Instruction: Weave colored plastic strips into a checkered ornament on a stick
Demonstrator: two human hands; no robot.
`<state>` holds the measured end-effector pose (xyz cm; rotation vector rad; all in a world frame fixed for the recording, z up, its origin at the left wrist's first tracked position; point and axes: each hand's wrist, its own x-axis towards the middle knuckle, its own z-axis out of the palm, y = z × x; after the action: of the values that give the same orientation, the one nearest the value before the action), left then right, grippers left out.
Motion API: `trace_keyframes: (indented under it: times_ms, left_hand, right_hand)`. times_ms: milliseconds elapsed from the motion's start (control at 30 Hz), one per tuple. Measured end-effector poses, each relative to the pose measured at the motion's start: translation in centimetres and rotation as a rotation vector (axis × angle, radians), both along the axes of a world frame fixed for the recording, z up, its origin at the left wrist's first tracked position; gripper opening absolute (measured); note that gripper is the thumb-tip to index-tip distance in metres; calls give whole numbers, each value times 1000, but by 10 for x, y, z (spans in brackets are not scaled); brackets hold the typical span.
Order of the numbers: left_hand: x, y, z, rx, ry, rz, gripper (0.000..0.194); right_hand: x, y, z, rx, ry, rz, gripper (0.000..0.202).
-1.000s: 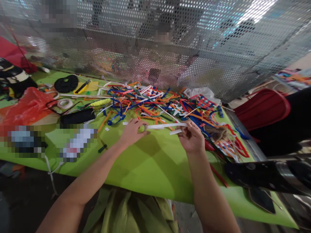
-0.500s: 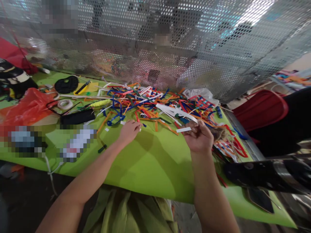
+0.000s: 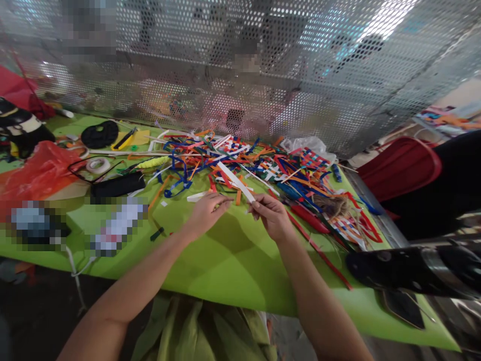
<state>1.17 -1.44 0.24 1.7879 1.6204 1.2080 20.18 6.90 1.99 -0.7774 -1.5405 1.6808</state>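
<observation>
My right hand (image 3: 271, 215) pinches the near end of a flat white strip (image 3: 236, 181), which slants up and left over a heap of coloured strips (image 3: 184, 170). Just left of it, my left hand (image 3: 208, 213) has its fingers pressed together, pointing toward the right hand. Another white strip (image 3: 196, 197) shows behind the left hand; whether the fingers grip it is hidden. Small woven checkered pieces (image 3: 272, 170) lie among the loose strips.
On the green table (image 3: 225, 265) a black case (image 3: 118, 186), a tape roll (image 3: 98, 164), a yellow cutter (image 3: 125, 139) and an orange plastic bag (image 3: 41, 168) lie leftward. A red-handled tool (image 3: 310, 218) and a black tube-like object (image 3: 391, 265) are rightward. Perforated metal sheeting (image 3: 210, 75) stands behind.
My right hand has moved left and turned, bringing the white strip toward my left hand. The left hand has shifted slightly right and nearer. The red-handled tool is now uncovered.
</observation>
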Motion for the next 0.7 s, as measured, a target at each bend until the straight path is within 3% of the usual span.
trace_keyframes:
  times_ms: [167,333,533,700]
  left_hand:
    - [6,1,-4,58,-153,-72,31]
    - [8,2,-8,129,-179,26,18]
    - [10,3,-12,144,-129,87,19]
    - [16,-1,-12,178,0,112,21]
  right_hand:
    - [-13,-12,-7,48,-117,61,20]
    - [-19,-16,-13,71,-200,86,27]
    - [-19,-13,-16,67,-248,107,35]
    - [-22,-15,-20,110,-308,42,34]
